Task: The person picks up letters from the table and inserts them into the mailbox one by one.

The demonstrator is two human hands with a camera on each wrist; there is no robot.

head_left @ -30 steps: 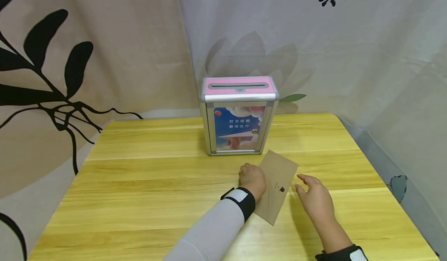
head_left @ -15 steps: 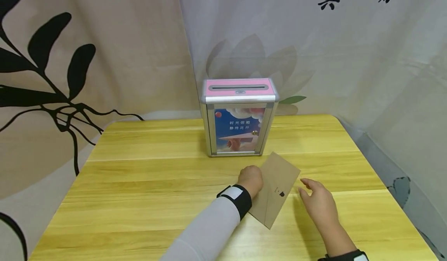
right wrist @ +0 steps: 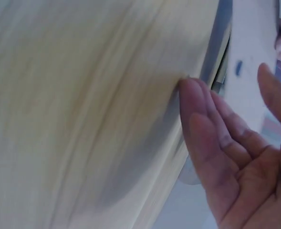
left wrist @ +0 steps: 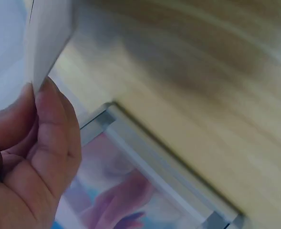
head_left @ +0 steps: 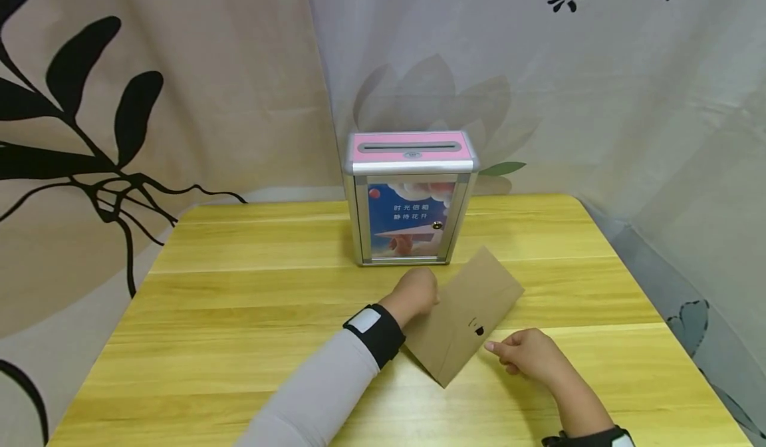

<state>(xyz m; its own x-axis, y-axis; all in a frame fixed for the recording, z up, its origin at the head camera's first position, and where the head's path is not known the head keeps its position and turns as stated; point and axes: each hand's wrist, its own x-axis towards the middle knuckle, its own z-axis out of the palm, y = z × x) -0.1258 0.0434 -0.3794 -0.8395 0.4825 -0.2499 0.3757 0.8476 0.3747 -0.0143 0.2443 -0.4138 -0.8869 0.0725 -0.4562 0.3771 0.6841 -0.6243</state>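
A brown paper envelope [head_left: 463, 307] with a small dark print is tilted up off the table in the head view. My left hand [head_left: 414, 293] pinches its left edge between thumb and fingers, as the left wrist view shows with the envelope [left wrist: 49, 38] above the fingertips. By the envelope's lower right edge is my right hand [head_left: 529, 357]. In the right wrist view its fingers [right wrist: 216, 129] and thumb stand apart with nothing between them. Behind the envelope stands a silver-framed letter box [head_left: 409, 201] with a pink slotted top.
The box's top slot [head_left: 409, 147] faces up, and a small lock [head_left: 437, 225] sits on its front panel. All stands on a wooden table [head_left: 239, 327]. A printed cloth backdrop [head_left: 239, 88] hangs behind the table.
My left hand has moved left and slightly up, and the envelope has risen off the table. My right hand has moved down and slightly left, its thumb and fingertips closer together in the head view.
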